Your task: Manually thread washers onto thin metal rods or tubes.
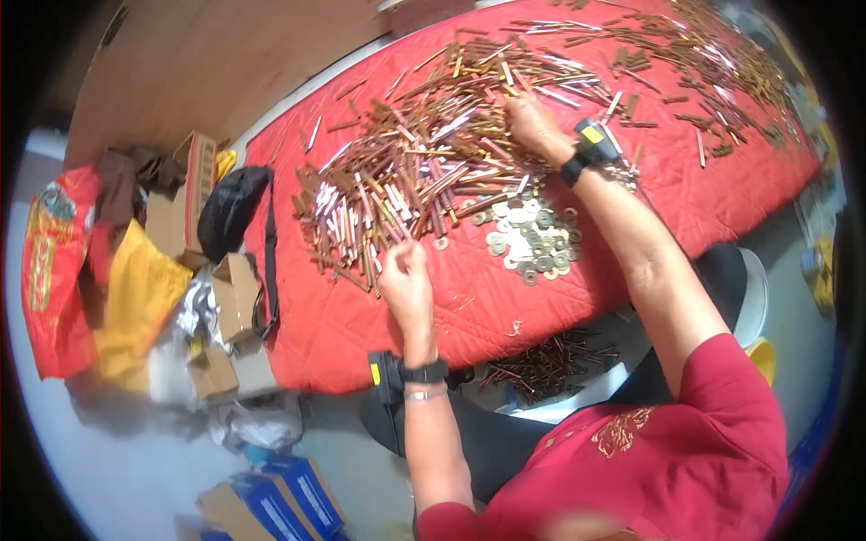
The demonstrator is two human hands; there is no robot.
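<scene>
A large heap of thin copper-coloured metal rods [424,153] covers the middle of a red quilted cloth [361,347]. My left hand [408,278] is closed at the heap's near edge, its thumb and fingers drawn together; whatever they hold is hidden. Farther off and to the right, my right hand [534,124] reaches onto the rods with its fingers bent together. Rod ends lie right at its fingertips, and I cannot make out which, if any, is gripped. Between my two arms lies a pile of flat round washers [541,236], silver and brass in tone. One loose washer [441,243] lies beside my left hand.
More rods [722,81] are scattered at the far right of the cloth. Below its near edge sits a pile of dark screw-like pieces [550,365]. On the left are a black bag [233,212], open cardboard boxes [236,298], a yellow bag [144,288] and blue boxes [289,496].
</scene>
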